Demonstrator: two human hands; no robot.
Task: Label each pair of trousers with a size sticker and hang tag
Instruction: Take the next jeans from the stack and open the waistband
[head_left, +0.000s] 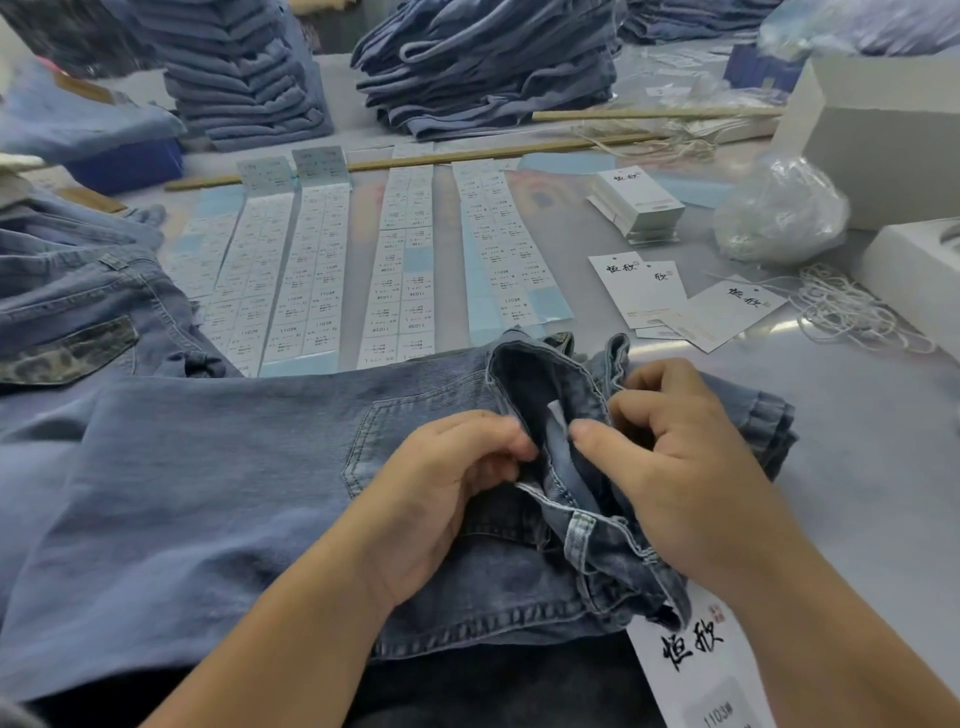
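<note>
A pair of blue denim trousers (234, 467) lies folded across the table in front of me, waistband to the right. My left hand (447, 493) grips the bunched waistband fabric from the left. My right hand (670, 467) pinches the same waistband from the right, thumb beside a small white inner label (557, 415). A white hang tag (696, 654) with black characters and a size sticker lies under my right wrist at the trousers' lower edge. Strips of size stickers (311, 291) lie beyond the trousers.
Loose hang tags (680, 301) and a stack of tags (639, 205) sit at the right, with white strings (852, 306) and a plastic bag (779, 213). White boxes (883, 140) stand far right. Stacks of folded jeans (488, 67) line the back; more jeans (78, 301) lie left.
</note>
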